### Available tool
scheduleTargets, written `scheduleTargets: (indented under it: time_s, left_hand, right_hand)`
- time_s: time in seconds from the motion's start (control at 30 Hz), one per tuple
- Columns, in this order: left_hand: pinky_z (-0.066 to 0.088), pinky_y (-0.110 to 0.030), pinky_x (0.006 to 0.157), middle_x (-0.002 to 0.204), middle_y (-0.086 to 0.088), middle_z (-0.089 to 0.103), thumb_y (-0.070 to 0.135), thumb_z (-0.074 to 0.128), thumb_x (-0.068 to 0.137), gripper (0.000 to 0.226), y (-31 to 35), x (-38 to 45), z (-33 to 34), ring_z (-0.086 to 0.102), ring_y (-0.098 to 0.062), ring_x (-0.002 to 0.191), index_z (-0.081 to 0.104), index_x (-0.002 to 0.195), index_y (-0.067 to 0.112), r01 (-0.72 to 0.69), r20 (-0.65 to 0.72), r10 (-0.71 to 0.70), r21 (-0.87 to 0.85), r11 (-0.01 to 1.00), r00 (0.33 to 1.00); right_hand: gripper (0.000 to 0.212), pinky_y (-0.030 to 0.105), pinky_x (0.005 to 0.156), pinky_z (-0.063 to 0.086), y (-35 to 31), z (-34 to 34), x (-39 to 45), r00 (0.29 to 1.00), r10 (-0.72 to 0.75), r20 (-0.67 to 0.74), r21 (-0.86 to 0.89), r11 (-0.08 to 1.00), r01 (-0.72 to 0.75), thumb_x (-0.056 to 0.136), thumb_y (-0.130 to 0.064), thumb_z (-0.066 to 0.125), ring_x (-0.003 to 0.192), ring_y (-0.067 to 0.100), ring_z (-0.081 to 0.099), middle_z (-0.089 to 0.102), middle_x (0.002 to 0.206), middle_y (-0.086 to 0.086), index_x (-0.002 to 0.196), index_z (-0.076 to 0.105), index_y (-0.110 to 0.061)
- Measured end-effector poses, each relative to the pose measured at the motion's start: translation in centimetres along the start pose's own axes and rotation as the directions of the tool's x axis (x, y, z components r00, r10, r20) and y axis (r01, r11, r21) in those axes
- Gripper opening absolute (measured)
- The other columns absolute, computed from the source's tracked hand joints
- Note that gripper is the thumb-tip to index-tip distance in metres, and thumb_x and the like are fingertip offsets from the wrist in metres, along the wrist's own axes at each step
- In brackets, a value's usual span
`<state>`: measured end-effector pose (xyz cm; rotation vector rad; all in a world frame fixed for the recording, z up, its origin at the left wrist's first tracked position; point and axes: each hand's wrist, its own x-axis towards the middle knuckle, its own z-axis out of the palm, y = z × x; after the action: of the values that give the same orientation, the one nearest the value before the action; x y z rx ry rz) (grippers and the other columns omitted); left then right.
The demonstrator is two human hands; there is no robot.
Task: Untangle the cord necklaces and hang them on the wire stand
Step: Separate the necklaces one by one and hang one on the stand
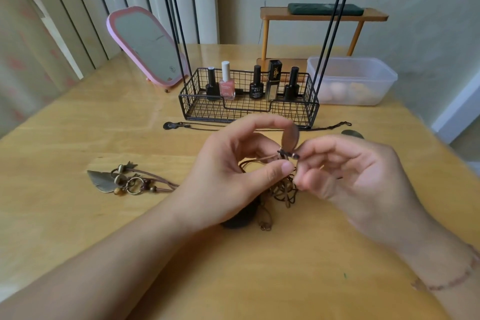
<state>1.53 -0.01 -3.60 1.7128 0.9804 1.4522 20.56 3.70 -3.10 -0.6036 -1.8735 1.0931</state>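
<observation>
Above the tabletop (pixel 78 215), the left hand (pixel 228 176) pinches a brown oval pendant (pixel 290 138) between forefinger and thumb, while the right hand (pixel 363 176) pinches a small bead (pixel 295 156) on the cord beside it. The tangled cord necklaces (pixel 284 189) hang below both grips, in front of the wire stand (pixel 249 106). A leaf pendant necklace (pixel 122 180) lies well apart to the left.

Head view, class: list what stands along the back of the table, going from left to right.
Pink mirror → wire basket holding nail polish bottles → plastic tub. The orange shelf behind overlaps both, so it is left out.
</observation>
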Motion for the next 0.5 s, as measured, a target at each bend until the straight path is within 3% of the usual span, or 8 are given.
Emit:
scheduleTargets:
  time_s: [0.13, 0.23, 0.37, 0.5]
  left_hand:
    - [0.052, -0.029, 0.081, 0.081, -0.013, 0.068, 0.005, 0.074, 0.084, 0.054, 0.15, -0.09, -0.09, 0.064, -0.019, 0.078, 0.054, 0.134, 0.015, -0.007, 0.032, 0.007, -0.012, 1.000, 0.999]
    - [0.053, -0.030, 0.082, 0.080, -0.013, 0.066, 0.003, 0.073, 0.084, 0.052, 0.32, -0.08, -0.04, 0.064, -0.017, 0.077, 0.056, 0.133, 0.014, 0.011, 0.052, -0.011, 0.006, 1.000, 0.999]
    - [0.054, -0.031, 0.083, 0.078, -0.010, 0.068, 0.007, 0.077, 0.081, 0.052, 0.52, -0.13, 0.01, 0.064, -0.017, 0.075, 0.058, 0.128, 0.016, 0.076, 0.080, -0.076, 0.013, 0.997, 0.994]
    - [0.055, -0.033, 0.076, 0.074, -0.004, 0.068, 0.011, 0.077, 0.082, 0.046, 0.62, -0.12, 0.00, 0.062, -0.019, 0.072, 0.058, 0.122, 0.019, 0.156, 0.131, -0.153, -0.013, 0.988, 0.979]
  right_hand:
    - [0.022, 0.030, 0.060, 0.053, 0.02, 0.28, -0.14, 0.982, -0.155, -0.104, -0.237, 0.963, 0.127, 0.074, -0.044, 0.079, 0.074, 0.015, 0.068, 0.071, 0.083, -0.009, 0.093, 0.071, -0.037]
    - [0.019, 0.030, 0.058, 0.051, -0.09, 0.24, -0.10, 0.964, -0.253, -0.078, -0.335, 0.918, 0.213, 0.079, -0.039, 0.076, 0.075, 0.014, 0.066, 0.069, 0.085, -0.008, 0.097, 0.069, -0.036]
    - [0.004, 0.031, 0.060, 0.051, -0.01, 0.06, -0.03, 0.966, -0.251, -0.065, -0.336, 0.917, 0.216, 0.086, -0.032, 0.071, 0.077, 0.013, 0.066, 0.070, 0.080, -0.009, 0.090, 0.071, -0.031]
    - [0.007, 0.029, 0.061, 0.050, 0.24, 0.02, 0.03, 0.968, -0.239, -0.074, -0.322, 0.925, 0.204, 0.088, -0.027, 0.065, 0.076, 0.014, 0.063, 0.068, 0.082, -0.010, 0.084, 0.070, -0.029]
